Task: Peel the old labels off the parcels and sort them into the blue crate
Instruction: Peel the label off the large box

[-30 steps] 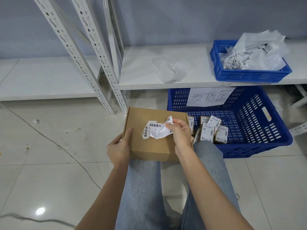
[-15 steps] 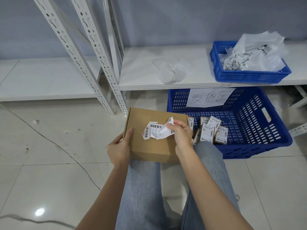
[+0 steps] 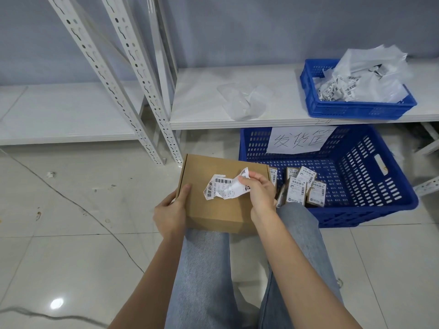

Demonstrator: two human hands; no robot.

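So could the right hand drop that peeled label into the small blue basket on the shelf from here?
Probably yes. The right hand pinches the label, and the small blue basket sits open-topped on the shelf with nothing between; it would likely need a forward stretch.

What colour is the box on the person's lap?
Plain brown: the cardboard box has one crumpled white barcode label. The head view shows it.

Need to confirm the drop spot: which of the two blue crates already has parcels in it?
The large blue crate on the floor, with the handwritten paper sign. Small labelled parcels lie in it. The smaller blue crate on the shelf holds only paper scraps.
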